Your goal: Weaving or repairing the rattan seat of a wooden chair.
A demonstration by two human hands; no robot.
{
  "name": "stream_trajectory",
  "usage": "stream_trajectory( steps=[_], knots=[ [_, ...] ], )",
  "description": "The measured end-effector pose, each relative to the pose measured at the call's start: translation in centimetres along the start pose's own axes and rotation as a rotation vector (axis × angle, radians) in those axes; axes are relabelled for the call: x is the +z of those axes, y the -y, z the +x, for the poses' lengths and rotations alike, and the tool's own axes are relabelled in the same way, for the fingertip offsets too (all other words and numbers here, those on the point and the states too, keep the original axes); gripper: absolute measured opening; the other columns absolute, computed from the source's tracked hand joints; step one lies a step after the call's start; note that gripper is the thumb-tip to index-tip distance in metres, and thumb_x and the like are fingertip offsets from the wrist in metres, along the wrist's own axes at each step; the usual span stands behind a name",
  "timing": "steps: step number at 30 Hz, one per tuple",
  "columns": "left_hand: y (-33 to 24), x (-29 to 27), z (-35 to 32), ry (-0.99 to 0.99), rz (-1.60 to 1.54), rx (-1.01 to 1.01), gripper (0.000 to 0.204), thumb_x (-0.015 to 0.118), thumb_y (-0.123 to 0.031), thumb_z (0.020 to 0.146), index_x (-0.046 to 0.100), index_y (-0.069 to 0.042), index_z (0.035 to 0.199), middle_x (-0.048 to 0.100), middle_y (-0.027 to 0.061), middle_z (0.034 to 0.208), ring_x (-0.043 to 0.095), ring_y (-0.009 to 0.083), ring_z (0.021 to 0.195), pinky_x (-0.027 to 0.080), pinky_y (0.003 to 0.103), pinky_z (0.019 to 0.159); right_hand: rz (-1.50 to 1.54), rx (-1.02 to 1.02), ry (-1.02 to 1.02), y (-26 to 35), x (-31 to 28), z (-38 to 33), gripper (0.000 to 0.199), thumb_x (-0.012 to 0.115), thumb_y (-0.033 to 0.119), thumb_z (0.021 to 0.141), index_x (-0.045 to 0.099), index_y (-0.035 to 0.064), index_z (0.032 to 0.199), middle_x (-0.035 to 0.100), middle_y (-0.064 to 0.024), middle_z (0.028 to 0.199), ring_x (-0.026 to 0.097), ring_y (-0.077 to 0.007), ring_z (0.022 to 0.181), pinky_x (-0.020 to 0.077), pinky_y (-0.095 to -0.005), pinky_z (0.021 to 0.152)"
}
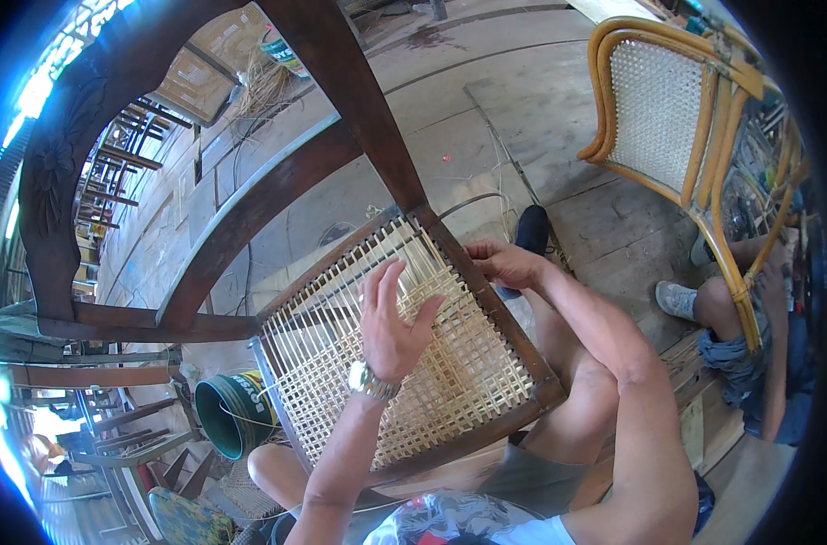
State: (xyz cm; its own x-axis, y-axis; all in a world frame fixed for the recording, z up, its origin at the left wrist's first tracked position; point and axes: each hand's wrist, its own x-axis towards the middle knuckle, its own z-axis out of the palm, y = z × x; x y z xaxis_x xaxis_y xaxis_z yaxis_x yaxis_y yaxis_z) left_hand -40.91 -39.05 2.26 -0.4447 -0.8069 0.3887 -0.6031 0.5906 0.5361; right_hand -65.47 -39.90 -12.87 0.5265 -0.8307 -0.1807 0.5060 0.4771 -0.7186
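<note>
A dark wooden chair (364, 109) lies tilted across my lap, its carved backrest reaching to the upper left. Pale cane strands (459, 363) are strung over its seat frame. The weave is close toward me and sparser at the far side, where mostly parallel strands show. My left hand (395, 322) rests on or just over the weave, fingers stretched and thumb apart, with a metal watch (374, 382) on the wrist. At the outer edge of the right seat rail (491, 313), my right hand (504, 263) has its fingers pinched together. What they hold is too small to make out.
A green bucket (221, 418) lies tipped at the seat's left, a strand across its mouth. To the right, a person (715, 304) sits by a rattan chair (604, 136). Loose cane (261, 91) and another bucket (286, 56) are farther off. Wooden chair parts crowd the left.
</note>
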Motion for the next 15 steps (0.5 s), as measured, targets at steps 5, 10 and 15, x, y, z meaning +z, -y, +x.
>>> stream_trajectory(
  steps=[5, 10, 15],
  knots=[
    [-0.3, 2.2, 1.7, 0.052, 0.032, 0.018, 0.056, 0.08, -0.025, 0.078, 0.056, -0.001, 0.122, 0.058, 0.0177, 0.121, 0.055, 0.0365, 0.112, 0.045, 0.045, 0.096, -0.021, 0.046, -0.075, 0.0, 0.9, -0.3, 0.029, 0.066, 0.02, 0.095, 0.06, 0.0082, 0.12, 0.064, 0.004, 0.108, 0.059, -0.0066, 0.097, 0.0471, -0.0246, 0.09],
    [-0.2, 3.7, 2.0, 0.035, 0.099, 0.0, 0.044, 0.077, -0.026, 0.08, 0.061, -0.004, 0.114, 0.058, 0.0155, 0.118, 0.054, 0.0358, 0.11, 0.043, 0.046, 0.095, -0.11, -0.043, 0.019, 0.1, 1.0, -0.1, 0.027, 0.064, 0.022, 0.096, 0.06, 0.0091, 0.12, 0.063, 0.0043, 0.108, 0.058, -0.0048, 0.095, 0.0468, -0.0237, 0.087],
    [-0.4, 5.3, 2.8, -0.031, 0.22, 0.052, 0.028, 0.072, -0.022, 0.084, 0.065, -0.005, 0.105, 0.06, 0.0134, 0.111, 0.055, 0.0346, 0.105, 0.044, 0.044, 0.091, -0.271, -0.178, -0.063, -0.6, 2.0, 0.9, 0.026, 0.064, 0.022, 0.097, 0.061, 0.0089, 0.119, 0.062, 0.0051, 0.106, 0.055, -0.0026, 0.094, 0.045, -0.0207, 0.08]
  ],
)
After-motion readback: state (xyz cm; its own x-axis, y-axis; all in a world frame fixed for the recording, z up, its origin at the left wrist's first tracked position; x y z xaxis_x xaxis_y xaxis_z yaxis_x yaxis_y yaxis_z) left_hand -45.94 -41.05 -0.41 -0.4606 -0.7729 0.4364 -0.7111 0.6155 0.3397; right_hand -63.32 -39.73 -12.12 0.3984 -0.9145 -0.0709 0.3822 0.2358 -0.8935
